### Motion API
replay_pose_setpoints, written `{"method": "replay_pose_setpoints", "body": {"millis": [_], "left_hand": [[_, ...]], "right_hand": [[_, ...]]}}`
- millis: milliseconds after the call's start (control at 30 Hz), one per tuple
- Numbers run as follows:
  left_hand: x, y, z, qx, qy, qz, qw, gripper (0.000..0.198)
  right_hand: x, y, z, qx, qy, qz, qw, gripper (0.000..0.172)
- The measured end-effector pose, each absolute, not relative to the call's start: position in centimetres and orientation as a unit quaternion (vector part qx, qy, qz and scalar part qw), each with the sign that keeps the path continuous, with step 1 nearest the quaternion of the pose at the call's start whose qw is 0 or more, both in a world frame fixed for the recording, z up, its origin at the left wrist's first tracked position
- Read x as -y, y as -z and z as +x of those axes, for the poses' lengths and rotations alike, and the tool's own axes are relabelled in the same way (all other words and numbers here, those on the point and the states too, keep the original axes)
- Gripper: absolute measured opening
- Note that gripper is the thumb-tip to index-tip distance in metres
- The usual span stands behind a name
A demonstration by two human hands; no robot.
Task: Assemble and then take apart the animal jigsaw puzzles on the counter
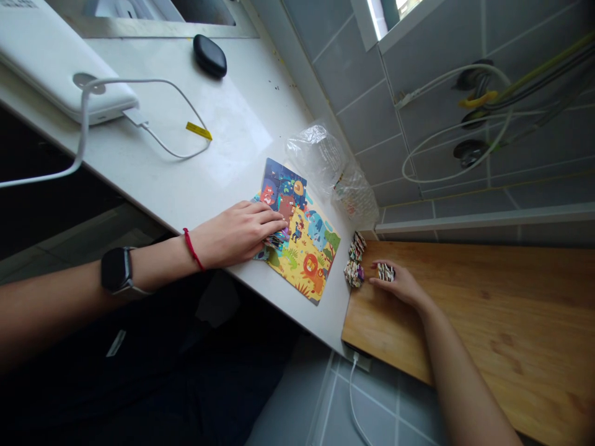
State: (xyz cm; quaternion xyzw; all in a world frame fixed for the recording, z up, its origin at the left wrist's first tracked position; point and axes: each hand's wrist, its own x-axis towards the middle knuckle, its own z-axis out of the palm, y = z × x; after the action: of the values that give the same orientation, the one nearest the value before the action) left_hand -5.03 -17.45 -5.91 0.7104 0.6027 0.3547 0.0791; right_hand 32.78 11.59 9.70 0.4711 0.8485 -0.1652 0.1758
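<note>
Left hand (237, 234): we find fingers (272, 217) flat on a jigsaw board (309, 263).
Right hand (400, 286): we judge fingers narrow, apparently holding puzzle pieces (385, 271).

Grey tiled wall (353, 105) w/ small window (385, 18) (bright, prob. daylight), white counter (139, 167), grey tile floor (297, 402).

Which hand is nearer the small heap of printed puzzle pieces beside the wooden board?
Right. The right hand rests just beside the heap; the left hand lies farther off, on the colourful cardboard jigsaw.
</note>
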Motion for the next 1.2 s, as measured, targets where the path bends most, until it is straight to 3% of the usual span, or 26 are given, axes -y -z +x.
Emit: {"method": "replay_pose_setpoints", "body": {"millis": [167,300,567,800,1067,1200], "left_hand": [[17.4,6.1,-5.0,-0.602,-0.355,0.711,0.085,0.046],[17.4,6.2,-5.0,-0.601,-0.359,0.709,0.091,0.046],[17.4,6.2,-5.1,-0.604,-0.347,0.712,0.087,0.047],[17.4,6.1,-5.1,-0.604,-0.344,0.714,0.086,0.046],[17.4,6.4,-5.1,-0.602,-0.349,0.713,0.087,0.046],[17.4,6.4,-5.0,-0.601,-0.361,0.708,0.086,0.044]], "right_hand": [[-9.6,-12.2,31.5,-0.811,0.249,0.500,0.172,0.063],[-9.5,-12.3,31.6,-0.809,0.272,0.495,0.164,0.063],[-11.2,-8.0,32.7,-0.872,0.045,0.436,0.219,0.046],[-10.2,-6.1,31.4,-0.883,0.008,0.385,0.269,0.044],[-10.1,-8.1,31.7,-0.874,0.079,0.439,0.192,0.040],[-9.5,-10.8,31.7,-0.826,0.226,0.510,0.087,0.059]]}}
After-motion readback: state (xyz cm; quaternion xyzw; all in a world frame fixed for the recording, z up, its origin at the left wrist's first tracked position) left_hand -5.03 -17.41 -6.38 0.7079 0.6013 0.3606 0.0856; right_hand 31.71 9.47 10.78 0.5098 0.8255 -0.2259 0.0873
